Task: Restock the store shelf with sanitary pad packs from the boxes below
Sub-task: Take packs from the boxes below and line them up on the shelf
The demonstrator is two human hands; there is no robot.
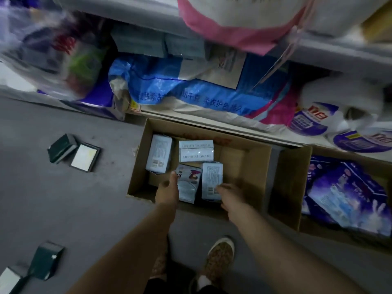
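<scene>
**Restocking early; packs remain in the box**

Four pale packs [211, 180] lie in the open box [244, 164] on the floor; left hand [168, 187] and right hand [230, 193] reach in, fingers relaxed, gripping nothing; I judge most work is left.

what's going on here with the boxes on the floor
A person is reaching with both hands into an open cardboard box on the floor below the shelf. The left hand and right hand are at two pale blue packs near its front edge. Two more packs lie farther back.
</scene>
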